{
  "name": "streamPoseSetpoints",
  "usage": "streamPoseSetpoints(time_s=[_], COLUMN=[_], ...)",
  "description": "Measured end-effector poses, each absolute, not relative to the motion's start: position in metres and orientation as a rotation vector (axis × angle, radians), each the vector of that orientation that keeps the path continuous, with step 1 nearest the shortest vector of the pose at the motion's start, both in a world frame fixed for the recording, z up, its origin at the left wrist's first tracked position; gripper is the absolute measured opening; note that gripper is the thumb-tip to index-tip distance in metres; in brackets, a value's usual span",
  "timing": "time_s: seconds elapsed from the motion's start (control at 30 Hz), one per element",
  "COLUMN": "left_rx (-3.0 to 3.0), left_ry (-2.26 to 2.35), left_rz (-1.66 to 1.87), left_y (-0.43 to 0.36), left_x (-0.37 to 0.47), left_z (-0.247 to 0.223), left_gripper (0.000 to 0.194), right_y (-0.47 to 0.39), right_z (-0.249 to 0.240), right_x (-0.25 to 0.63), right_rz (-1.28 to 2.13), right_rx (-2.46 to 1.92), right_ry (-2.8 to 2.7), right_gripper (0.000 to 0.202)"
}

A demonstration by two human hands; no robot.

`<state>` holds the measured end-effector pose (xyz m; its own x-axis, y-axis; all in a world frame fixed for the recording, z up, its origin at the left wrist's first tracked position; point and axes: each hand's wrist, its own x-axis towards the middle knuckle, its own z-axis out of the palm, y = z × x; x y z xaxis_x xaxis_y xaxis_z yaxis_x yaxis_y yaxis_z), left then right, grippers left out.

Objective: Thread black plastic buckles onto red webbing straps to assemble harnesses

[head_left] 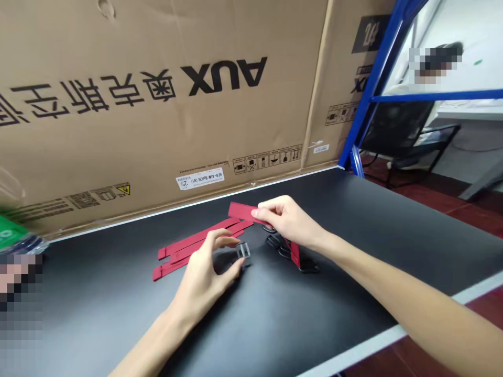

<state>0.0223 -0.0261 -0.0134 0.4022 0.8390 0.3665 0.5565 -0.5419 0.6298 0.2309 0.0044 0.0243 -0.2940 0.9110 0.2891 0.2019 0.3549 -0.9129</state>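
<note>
My left hand (214, 259) pinches a small dark buckle (243, 250) between thumb and fingers, just above the black tabletop. To its right, my right hand (285, 217) grips a red strap (241, 211) whose flat end points left. Under my right hand, part of a red strap (294, 254) hangs down by a black piece (309, 266). Several black buckles (275, 241) lie there too, partly hidden by the hand. Behind my left hand, several red straps (192, 242) are spread side by side on the table.
A large cardboard box (157, 131) stands along the back of the black table (98, 298). A blue metal frame (369, 89) rises at the right. Beyond it are a black chair (396, 128) and a person (436, 63). A green-labelled object (11, 233) is at the left edge.
</note>
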Motion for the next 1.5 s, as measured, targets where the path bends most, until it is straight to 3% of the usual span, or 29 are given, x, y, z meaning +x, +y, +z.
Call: streamPoseSetpoints(time_s=[0.27,0.47,0.6,0.8,1.0,1.2,1.5], left_rx=[2.587,2.617,2.468,2.094,1.988,1.732,1.392], left_ry=[1.315,1.238,1.262,1.234,1.176,1.157,1.304], left_rz=[0.960,1.041,1.097,1.183,1.204,1.246,1.318], left_y=[-0.018,-0.023,-0.025,-0.029,-0.029,-0.028,-0.017], left_x=[0.009,0.012,0.015,0.021,0.025,0.026,0.015], left_z=[-0.009,-0.009,-0.005,0.004,0.002,0.003,0.005], left_gripper=[0.047,0.041,0.033,0.039,0.033,0.029,0.042], right_y=[-0.001,-0.001,-0.001,0.002,-0.001,0.003,0.004], right_z=[0.025,0.023,0.023,0.017,-0.002,-0.007,-0.005], right_x=[0.231,0.229,0.230,0.229,0.215,0.211,0.214], right_rz=[0.929,0.973,1.125,1.112,1.302,1.540,1.555], right_rx=[-1.177,-1.159,-1.075,-1.045,-0.791,-0.681,-0.713], right_ry=[-2.082,-2.122,-2.136,-2.091,-1.920,-1.658,-1.685], right_gripper=[0.034,0.032,0.033,0.041,0.024,0.042,0.040])
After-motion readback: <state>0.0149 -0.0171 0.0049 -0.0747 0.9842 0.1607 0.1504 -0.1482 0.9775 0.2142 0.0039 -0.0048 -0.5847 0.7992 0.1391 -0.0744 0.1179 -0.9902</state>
